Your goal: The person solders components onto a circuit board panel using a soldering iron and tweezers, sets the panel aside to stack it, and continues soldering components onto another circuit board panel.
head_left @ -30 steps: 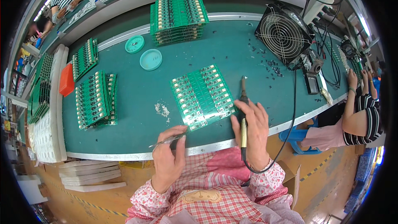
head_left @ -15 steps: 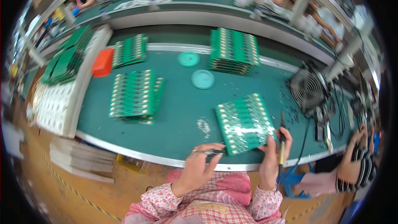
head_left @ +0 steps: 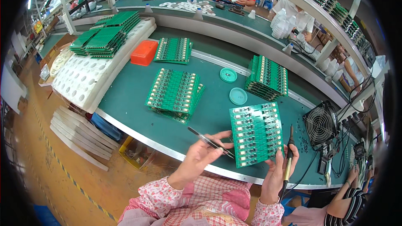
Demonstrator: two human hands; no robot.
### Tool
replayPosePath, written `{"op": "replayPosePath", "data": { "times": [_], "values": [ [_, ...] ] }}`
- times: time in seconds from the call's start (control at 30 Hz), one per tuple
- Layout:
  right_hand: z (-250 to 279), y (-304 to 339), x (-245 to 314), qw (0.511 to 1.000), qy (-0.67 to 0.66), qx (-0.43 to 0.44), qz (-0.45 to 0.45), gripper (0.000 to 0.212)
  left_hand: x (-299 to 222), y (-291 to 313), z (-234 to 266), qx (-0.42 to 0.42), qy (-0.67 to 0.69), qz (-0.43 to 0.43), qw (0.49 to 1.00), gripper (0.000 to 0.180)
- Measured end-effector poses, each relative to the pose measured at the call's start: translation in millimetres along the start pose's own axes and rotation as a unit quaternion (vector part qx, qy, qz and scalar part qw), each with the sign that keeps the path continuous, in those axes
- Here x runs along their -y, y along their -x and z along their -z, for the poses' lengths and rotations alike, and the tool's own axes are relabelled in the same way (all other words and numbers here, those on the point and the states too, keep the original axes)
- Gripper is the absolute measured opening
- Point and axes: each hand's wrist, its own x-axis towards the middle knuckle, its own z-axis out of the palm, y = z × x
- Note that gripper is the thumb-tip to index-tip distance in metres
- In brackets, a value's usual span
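Observation:
A green circuit board panel point(head_left: 257, 134) with rows of small white and dark parts is held tilted above the front edge of the bench. My right hand point(head_left: 277, 171) grips its lower right corner and also holds a soldering iron point(head_left: 288, 159), its tip pointing up and away from me. Metal tweezers point(head_left: 209, 141) are pinched in my left hand point(head_left: 202, 154), whose forefingers reach to the panel's left edge; whether they touch it I cannot tell.
Stacks of similar panels stand at left point(head_left: 172, 92), back point(head_left: 173, 50) and right point(head_left: 267, 77). An orange-red box point(head_left: 144, 52), two round teal dishes point(head_left: 238, 96) and a black fan point(head_left: 320, 124) sit on the bench point(head_left: 130, 111). White foam point(head_left: 79, 81) carries more boards. Other people work beyond.
The panel has been tilted up, and its glare is gone. The tweezers have swung round in my left hand, which is at its left edge. The whole view has shifted.

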Motion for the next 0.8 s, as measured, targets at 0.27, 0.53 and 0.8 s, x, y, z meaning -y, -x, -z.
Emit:
{"op": "replayPosePath", "data": {
  "times": [0.27, 0.53, 0.8],
  "values": [
    [-43, 5, -1, 0.994, 0.015, 0.104, -0.016, 0.041, -26, -4, 16, -0.077, -0.079, 0.019, 0.994, 0.017],
    [-58, -108, -16, 0.865, 0.326, 0.132, 0.359, 0.044, -98, -27, 74, -0.222, -0.234, -0.068, 0.944, 0.013],
    [-51, -203, -58, 0.729, 0.520, 0.155, 0.417, 0.048, -141, -45, 109, -0.233, -0.396, -0.020, 0.888, 0.019]
  ]
}}
